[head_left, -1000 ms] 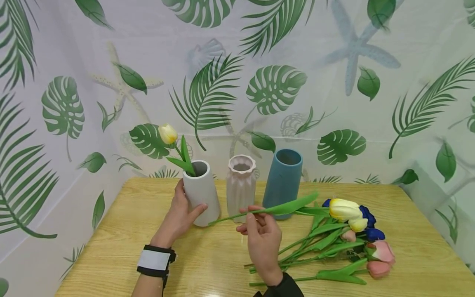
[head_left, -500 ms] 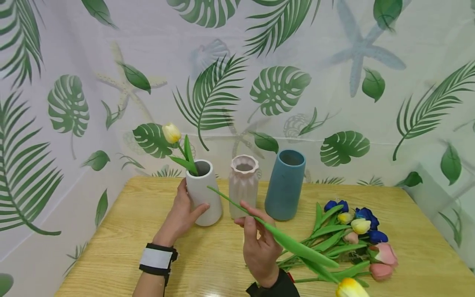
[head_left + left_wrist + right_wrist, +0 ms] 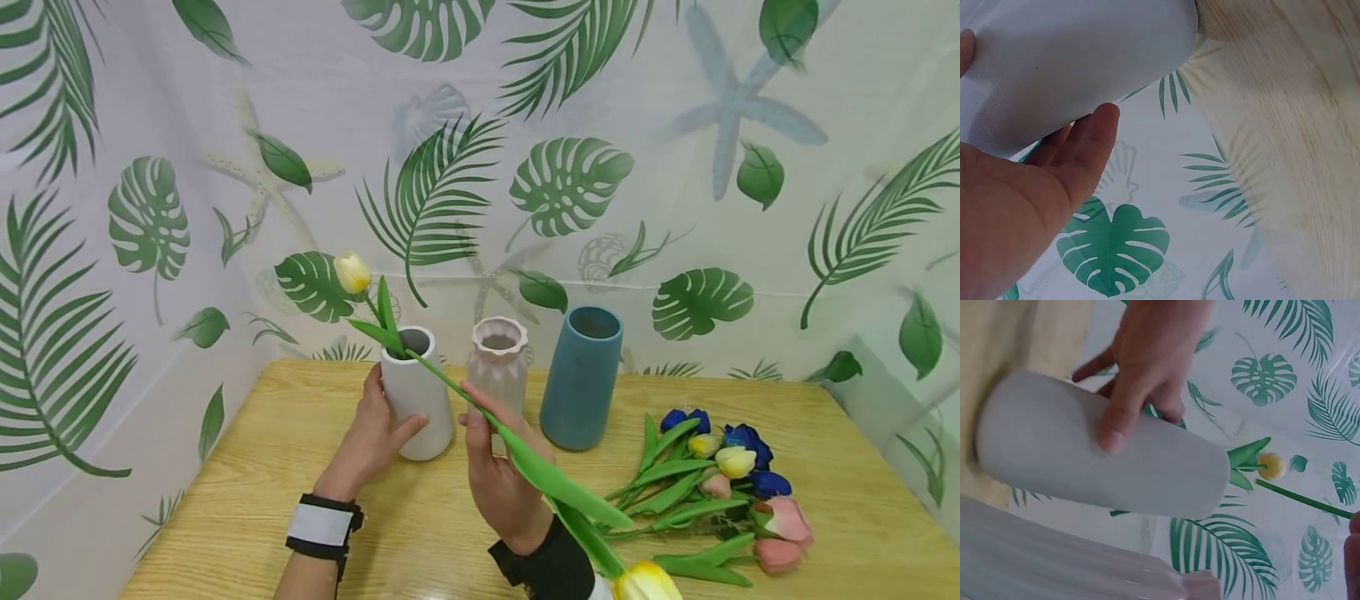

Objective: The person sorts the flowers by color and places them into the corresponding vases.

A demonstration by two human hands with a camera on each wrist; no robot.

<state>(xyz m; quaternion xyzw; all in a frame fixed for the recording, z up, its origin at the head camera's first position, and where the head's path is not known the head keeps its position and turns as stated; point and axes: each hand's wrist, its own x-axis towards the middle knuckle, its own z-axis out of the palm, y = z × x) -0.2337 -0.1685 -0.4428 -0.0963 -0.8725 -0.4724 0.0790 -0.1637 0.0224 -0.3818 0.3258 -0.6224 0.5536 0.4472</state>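
A white vase (image 3: 422, 412) stands at the left of the table, one yellow-white tulip (image 3: 352, 272) leaning from its mouth. My left hand (image 3: 366, 450) grips this vase low on its side, thumb across the front and fingers behind. In the left wrist view, fingertips (image 3: 1105, 122) touch the smooth vase wall (image 3: 1072, 62). My right hand (image 3: 506, 487) pinches the stem of a second yellow tulip (image 3: 558, 479), its bloom hanging towards me. In the right wrist view, the stem's cut end (image 3: 1263, 483) is just outside the vase mouth, near the first tulip's leaves.
Beside the white vase stand a pale pink fluted vase (image 3: 498, 367), partly behind my right hand, and a blue vase (image 3: 581, 383). Several blue, yellow and pink artificial flowers (image 3: 750, 483) lie at the right of the wooden table (image 3: 225, 500). A leaf-print cloth (image 3: 465, 67) hangs behind.
My right hand has swung the tulip round, so its bloom drops towards me and the stem end rises to the white vase's rim. The left hand keeps its hold on the vase.
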